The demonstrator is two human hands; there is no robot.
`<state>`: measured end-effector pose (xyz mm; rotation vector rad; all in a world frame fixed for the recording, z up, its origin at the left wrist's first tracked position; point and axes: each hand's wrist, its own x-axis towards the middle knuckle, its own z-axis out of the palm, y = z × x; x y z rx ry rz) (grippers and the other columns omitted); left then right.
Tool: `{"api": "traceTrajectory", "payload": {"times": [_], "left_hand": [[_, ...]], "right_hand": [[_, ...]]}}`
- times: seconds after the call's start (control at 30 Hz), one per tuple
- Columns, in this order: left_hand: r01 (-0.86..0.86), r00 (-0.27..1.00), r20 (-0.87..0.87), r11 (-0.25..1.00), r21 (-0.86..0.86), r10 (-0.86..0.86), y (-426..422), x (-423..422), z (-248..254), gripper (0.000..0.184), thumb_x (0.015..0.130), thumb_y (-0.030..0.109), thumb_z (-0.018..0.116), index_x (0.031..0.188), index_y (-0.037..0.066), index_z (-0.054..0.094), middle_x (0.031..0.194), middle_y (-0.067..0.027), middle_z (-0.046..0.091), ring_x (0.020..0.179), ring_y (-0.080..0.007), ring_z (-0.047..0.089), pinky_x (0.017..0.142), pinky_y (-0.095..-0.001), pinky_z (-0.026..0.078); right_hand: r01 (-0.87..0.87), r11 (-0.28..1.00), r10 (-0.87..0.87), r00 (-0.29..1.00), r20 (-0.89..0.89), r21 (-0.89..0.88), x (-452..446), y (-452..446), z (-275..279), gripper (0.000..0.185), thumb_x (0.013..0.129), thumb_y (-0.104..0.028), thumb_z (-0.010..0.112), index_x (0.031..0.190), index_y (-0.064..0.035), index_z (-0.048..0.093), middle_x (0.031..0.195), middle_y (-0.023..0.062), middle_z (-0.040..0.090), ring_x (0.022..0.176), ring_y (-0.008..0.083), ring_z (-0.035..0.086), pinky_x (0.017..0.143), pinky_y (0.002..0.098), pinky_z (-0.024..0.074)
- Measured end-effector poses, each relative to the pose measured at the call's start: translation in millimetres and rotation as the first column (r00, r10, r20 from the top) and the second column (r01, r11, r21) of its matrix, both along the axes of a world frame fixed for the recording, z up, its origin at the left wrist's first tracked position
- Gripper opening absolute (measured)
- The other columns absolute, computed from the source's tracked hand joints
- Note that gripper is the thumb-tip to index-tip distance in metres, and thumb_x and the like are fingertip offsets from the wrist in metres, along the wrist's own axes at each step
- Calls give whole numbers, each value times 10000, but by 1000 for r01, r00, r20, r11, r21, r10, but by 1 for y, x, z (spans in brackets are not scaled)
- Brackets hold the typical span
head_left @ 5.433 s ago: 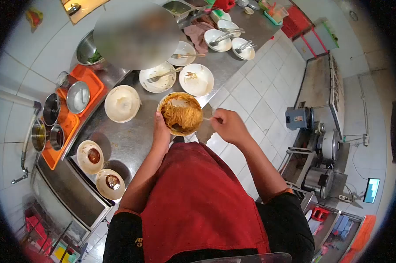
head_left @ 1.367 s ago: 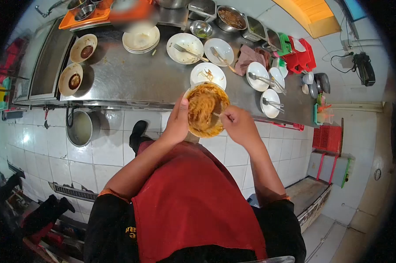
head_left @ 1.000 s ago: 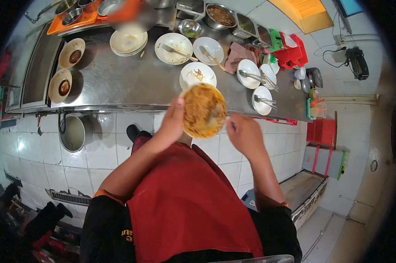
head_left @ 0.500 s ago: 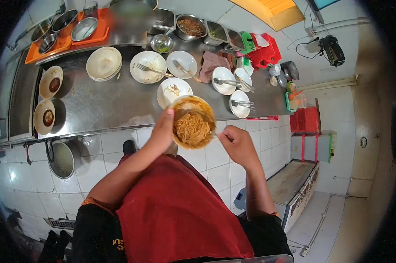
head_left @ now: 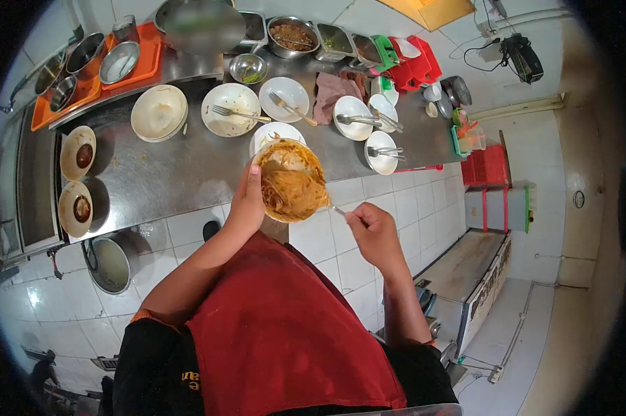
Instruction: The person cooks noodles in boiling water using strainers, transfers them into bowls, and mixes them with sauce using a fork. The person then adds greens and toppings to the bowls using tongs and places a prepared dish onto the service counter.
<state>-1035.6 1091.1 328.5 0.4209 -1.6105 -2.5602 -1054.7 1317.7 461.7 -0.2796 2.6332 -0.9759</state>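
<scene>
Counter (head_left: 181, 163): steel, stretching from nine o'clock round to two about the noodle bowl (head_left: 295, 158), with sauce-stained bowls (head_left: 71, 149) at nine and bowls with cutlery (head_left: 353, 108) near two.
Apron (head_left: 292, 333): dark red, at six o'clock, below the noodle bowl.
Bowl stack (head_left: 158, 112): on the counter, at ten o'clock.
Noodle bowl: held up near the counter's front edge; it hid more of the white plate (head_left: 274, 130), just short of twelve o'clock, than in the frame before.
Left hand (head_left: 246, 197): at eight o'clock, clamped on the noodle bowl's side, thumb at the rim.
Right hand (head_left: 374, 232): at four o'clock, fingers together round the utensil (head_left: 337, 209), farther from the noodle bowl than earlier.
Noodles (head_left: 293, 191): a rounder heap before, now drawn out toward the rim at four o'clock.
Utensil: metal, more of its shaft bared than before; its tip was lost among the noodles.
</scene>
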Motion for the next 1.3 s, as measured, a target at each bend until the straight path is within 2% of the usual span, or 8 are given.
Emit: {"api": "traceTrajectory", "payload": {"times": [0.13, 0.2, 0.53, 0.57, 0.93, 1.07, 1.17, 1.3], "left_hand": [[50, 998, 37, 990, 133, -55, -1, 0, -4, 614, 1070, 475, 249, 1449, 6, 365, 1361, -141, 513, 1250, -203, 505, 1063, -336, 395], [60, 997, 44, 992, 115, -65, -3, -2, -13, 629, 1065, 490, 252, 1454, 7, 358, 1371, -141, 507, 1261, -201, 499, 1068, -335, 394], [196, 980, -79, 963, 183, -185, 2, -10, -14, 635, 1066, 488, 226, 1465, 9, 346, 1413, -125, 484, 1316, -205, 462, 1114, -347, 356], [219, 971, -105, 975, 27, -215, -4, -7, -10, 630, 1068, 483, 219, 1462, 10, 352, 1411, -119, 489, 1324, -200, 453, 1117, -348, 352], [157, 984, -112, 970, 183, -138, -45, -10, -15, 626, 1066, 487, 256, 1384, -23, 433, 1303, -157, 565, 1202, -210, 553, 1034, -336, 428], [128, 987, -90, 991, -41, -131, -57, -17, -18, 573, 1073, 441, 290, 1348, -28, 472, 1266, -148, 590, 1165, -201, 562, 1012, -328, 433], [66, 996, -66, 997, 43, -63, -52, -12, -28, 568, 1074, 434, 301, 1383, -20, 446, 1290, -136, 576, 1192, -199, 544, 1031, -329, 417], [-1, 999, -35, 997, -82, -1, -48, -22, -29, 606, 1071, 462, 274, 1428, -11, 401, 1338, -132, 543, 1227, -205, 525, 1059, -325, 397]], "right_hand": [[73, 977, -49, 991, -121, 201, 9, -23, 35, 228, 906, -145, 660, 750, -10, 562, 633, 129, 563, 530, 197, 508, 503, 358, 404], [-120, 887, 315, 862, -396, 445, 10, -25, 38, 197, 861, -123, 694, 730, -48, 567, 610, 72, 552, 532, 217, 536, 505, 351, 419], [-449, 497, 835, 480, -268, 743, -45, -101, 40, 71, 788, -129, 595, 842, -91, 568, 776, 81, 584, 737, 248, 621, 584, 394, 508], [-456, 489, 838, 481, -256, 743, -56, -105, 39, 71, 788, -129, 595, 842, -91, 568, 776, 81, 584, 737, 248, 621, 584, 394, 508], [-317, 688, 508, 853, -120, 653, -90, -73, 24, 220, 855, -203, 639, 741, -27, 575, 703, 198, 619, 667, 393, 614, 587, 478, 466], [-264, 963, 234, 923, 305, 61, -73, -76, -57, 264, 868, -185, 696, 700, -19, 577, 580, 22, 485, 564, 82, 431, 508, 307, 370], [-34, 998, 52, 913, 404, -51, -56, -61, -79, 251, 864, -174, 707, 693, -27, 596, 593, -24, 501, 569, 68, 441, 505, 290, 364], [-148, 981, 151, 988, -13, 128, -43, -70, -33, 234, 870, -183, 696, 727, -27, 597, 613, 85, 550, 562, 205, 510, 527, 353, 404]]}}
